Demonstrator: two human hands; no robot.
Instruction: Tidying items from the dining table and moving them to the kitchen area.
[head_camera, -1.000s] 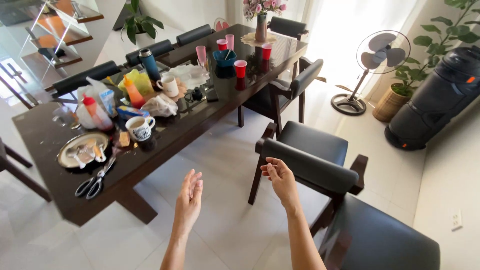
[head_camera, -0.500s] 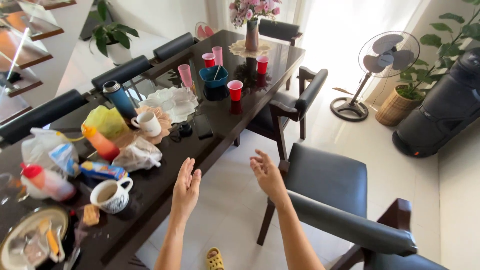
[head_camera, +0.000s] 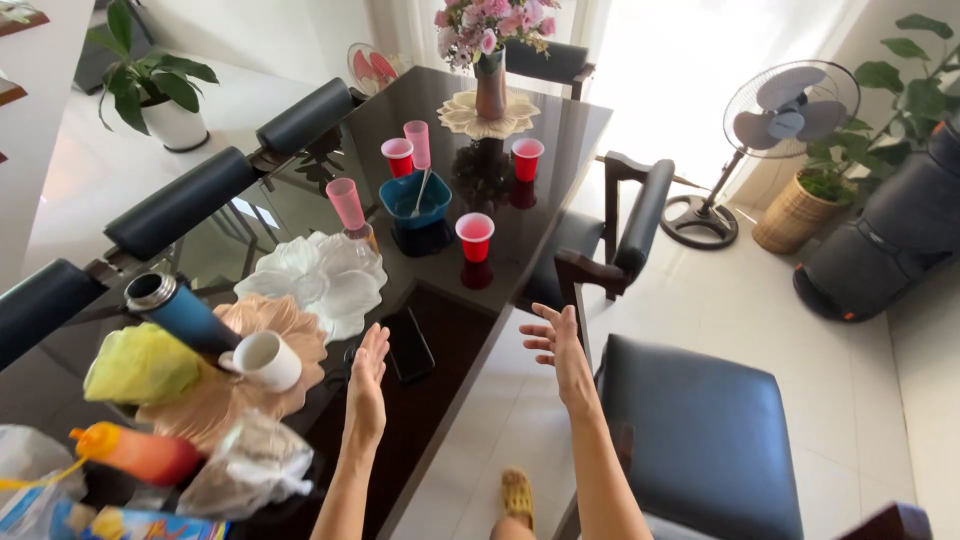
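Head view: I am holding my left hand (head_camera: 367, 385) and right hand (head_camera: 561, 347) spread and empty, left hovering beside the black phone (head_camera: 408, 343) at the dark table's edge (head_camera: 470, 370), where a careless sweep could, I judge, knock it floorward.

A: Hands status?
B: Both are reaching forward on bare forearms, both empty. Left hand (head_camera: 368, 385) is standing edge-up, fingers straight and together, palm facing right.
A: Right?
B: Right hand (head_camera: 562, 350) is sitting slightly higher, palm facing left, fingers loosely spread and curling. The two are well apart, not touching.
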